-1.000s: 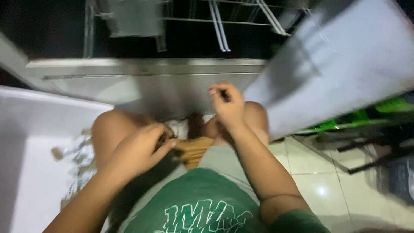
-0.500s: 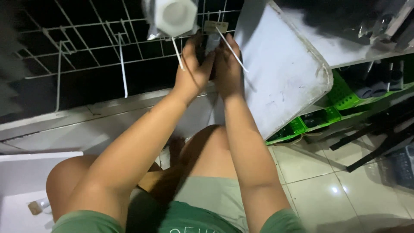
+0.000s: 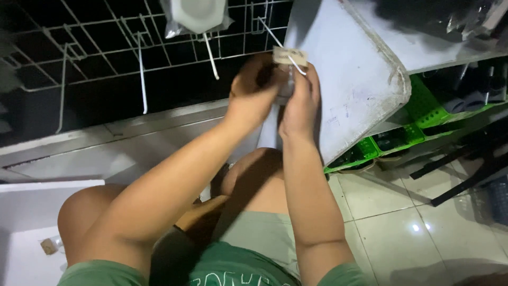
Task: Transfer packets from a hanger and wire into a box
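My hands are raised together in front of the white wire rack (image 3: 106,58). My left hand (image 3: 254,90) and right hand (image 3: 299,103) both close around a small clear packet with a paper tag (image 3: 290,56) at its top, pinched between them by a wire hook. Overhead hangs a white round piece in a clear bag (image 3: 198,13). At right, green plastic crates (image 3: 391,140) sit under a grey tilted board (image 3: 349,79); I cannot tell their contents. Since 0.5 seconds ago, my hands have stayed together at the rack.
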